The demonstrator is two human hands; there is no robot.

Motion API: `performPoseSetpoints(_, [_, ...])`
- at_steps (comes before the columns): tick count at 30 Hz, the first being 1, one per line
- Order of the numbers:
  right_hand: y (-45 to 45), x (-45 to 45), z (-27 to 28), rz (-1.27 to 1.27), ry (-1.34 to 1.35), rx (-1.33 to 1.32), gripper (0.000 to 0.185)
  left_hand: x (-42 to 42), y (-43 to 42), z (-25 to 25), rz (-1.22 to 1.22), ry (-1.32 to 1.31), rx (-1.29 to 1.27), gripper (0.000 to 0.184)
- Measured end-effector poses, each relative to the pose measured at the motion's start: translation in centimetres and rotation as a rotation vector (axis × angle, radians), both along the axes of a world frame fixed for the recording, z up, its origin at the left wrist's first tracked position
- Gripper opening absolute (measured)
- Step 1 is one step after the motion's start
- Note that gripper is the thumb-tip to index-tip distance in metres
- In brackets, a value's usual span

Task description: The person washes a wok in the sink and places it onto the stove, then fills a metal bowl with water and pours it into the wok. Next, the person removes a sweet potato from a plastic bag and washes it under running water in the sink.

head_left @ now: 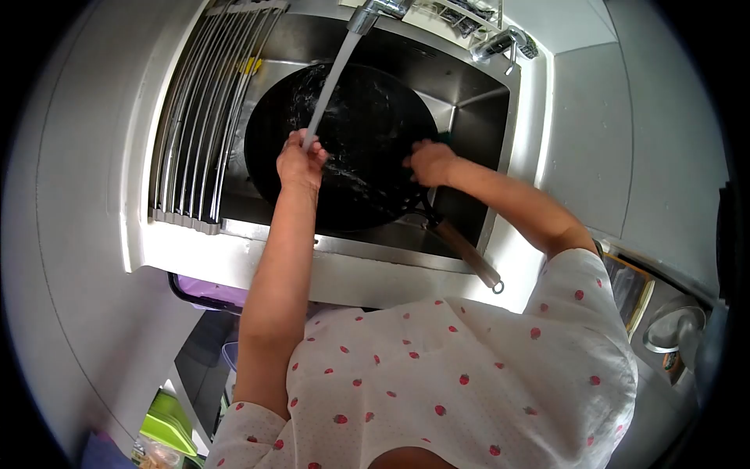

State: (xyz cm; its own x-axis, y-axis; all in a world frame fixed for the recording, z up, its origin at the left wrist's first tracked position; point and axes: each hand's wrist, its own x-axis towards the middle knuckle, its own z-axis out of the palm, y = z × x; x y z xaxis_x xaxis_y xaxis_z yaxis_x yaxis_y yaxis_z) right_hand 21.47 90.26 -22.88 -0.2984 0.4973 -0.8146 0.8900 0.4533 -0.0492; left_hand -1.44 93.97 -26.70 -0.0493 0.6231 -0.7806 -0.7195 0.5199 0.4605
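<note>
A large black wok (355,152) sits in the steel sink, its inside wet with streaks of water. Its brown handle (467,252) points toward the lower right and rests over the sink's front edge. My left hand (301,162) is over the wok's left part, in the water stream (330,90), fingers loosely bent and apart. At the wok's right side is my right hand (432,162), with bent fingers reaching inward over the rim and a gap beside the thumb. I see nothing held in either hand. A small green thing (444,137) shows just behind the right hand.
A metal faucet (367,17) runs from above. The roll-up drying rack (205,109) covers the sink's left side, with something yellow (251,66) beside it. A second tap (500,45) stands at the back right. The white counter edge (351,270) lies in front of me.
</note>
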Motion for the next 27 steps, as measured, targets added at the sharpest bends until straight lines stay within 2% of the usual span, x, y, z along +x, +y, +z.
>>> performPoseSetpoints(1, [-0.8,-0.3,-0.2,0.001,-0.001,-0.003,0.04,0.1,0.0,0.1,0.001,-0.001,-0.003,0.018])
performPoseSetpoints(3, [-2.4,-1.4,-1.0,-0.093,0.411,-0.143,0.04,0.1,0.2,0.1,0.025,-0.015,-0.023,0.022])
performPoseSetpoints(4, [-1.5,-1.6,-0.1,-0.145,0.379,-0.176,0.04,-0.2,0.2,-0.3,0.033,-0.01,-0.028,0.022])
performPoseSetpoints(7, [3.5,0.0,-3.8,-0.071,0.085,0.071,0.029,-0.8,0.8,-0.9,0.003,-0.028,0.051,0.022])
performPoseSetpoints(9, [6.6,-0.4,-6.8,-0.241,0.175,0.414,0.034,-1.2,0.5,-0.6,-0.016,0.001,0.01,0.02])
performPoseSetpoints(10, [8.0,-1.5,-8.2,-0.231,0.192,0.417,0.034,-1.5,0.4,-0.6,-0.052,0.016,0.029,0.018])
performPoseSetpoints(12, [9.9,-5.7,-11.4,-0.467,0.278,0.546,0.037,-1.6,0.3,-0.2,-0.05,0.054,0.018,0.016])
performPoseSetpoints(13, [10.2,-8.2,-12.4,-0.437,0.299,0.523,0.038,-1.9,0.3,0.0,-0.06,0.078,0.007,0.015])
performPoseSetpoints(14, [10.2,-11.0,-13.7,-0.568,0.528,0.623,0.04,-2.5,0.2,-0.3,-0.086,0.049,0.02,0.013])
performPoseSetpoints(15, [10.1,-13.8,-21.7,-0.554,0.624,0.94,0.036,-2.9,0.2,-0.8,-0.084,0.059,0.014,0.013])
performPoseSetpoints(16, [8.6,-15.3,-17.0,-0.693,0.938,0.629,0.035,-3.2,0.3,-1.3,-0.059,0.021,0.006,0.012])
performPoseSetpoints(17, [8.4,-17.5,-16.3,-1.129,1.058,0.231,0.033,-3.1,0.2,-1.6,-0.039,-0.024,-0.002,0.011])
performPoseSetpoints(19, [3.7,-17.6,-17.6,-0.861,1.405,0.159,0.023,-2.3,0.1,-0.3,-0.044,-0.001,0.051,0.013])
performPoseSetpoints(20, [1.5,-16.9,-12.8,-0.86,1.271,0.204,0.028,-1.9,0.2,-0.1,-0.032,0.028,-0.009,0.014])
performPoseSetpoints(22, [-0.9,-12.0,-10.6,-0.246,1.005,0.21,0.036,-1.5,0.0,-0.6,-0.102,0.037,-0.049,0.017])
performPoseSetpoints(24, [0.5,-6.0,-8.2,-0.179,0.691,-0.04,0.042,-0.6,-0.2,-0.1,-0.104,0.033,-0.046,0.018])
performPoseSetpoints(25, [1.7,-3.3,-8.7,-0.081,0.544,0.164,0.045,-0.2,-0.3,0.2,-0.099,0.042,-0.046,0.019])
performPoseSetpoints(26, [3.3,-1.6,-8.6,-0.076,0.376,0.303,0.037,0.1,-0.4,0.3,-0.108,0.039,-0.039,0.019])
performPoseSetpoints(27, [5.4,-0.8,-9.3,-0.238,0.316,0.39,0.026,0.2,-0.5,0.4,-0.121,0.048,-0.034,0.02])
